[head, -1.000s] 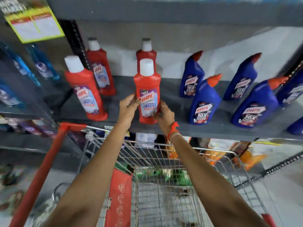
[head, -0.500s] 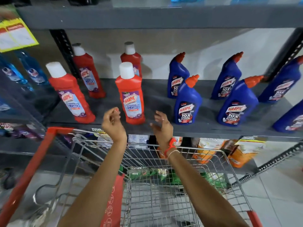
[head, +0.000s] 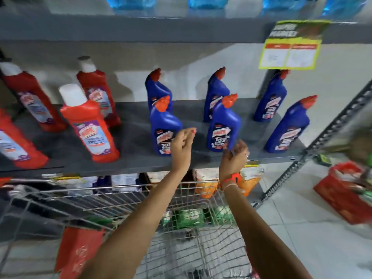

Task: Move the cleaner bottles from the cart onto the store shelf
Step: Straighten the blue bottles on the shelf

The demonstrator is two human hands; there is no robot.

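Note:
Several red cleaner bottles with white caps stand on the left of the grey shelf, the nearest one upright near the front edge. Several blue bottles with red spouts fill the right half. My left hand hovers with loosely curled fingers just in front of a front-row blue bottle and holds nothing. Beside the base of another front-row blue bottle, my right hand, with an orange wristband, is half curled and also holds nothing. The wire cart sits below my arms.
A yellow price sign hangs from the upper shelf at right. Green packets lie in the cart's far end. Orange pouches sit on the lower shelf. A red basket of goods rests on the floor at right.
Both hands let go of the red bottle, left standing on the shelf, and moved right toward the blue bottles. The view has swung to the right.

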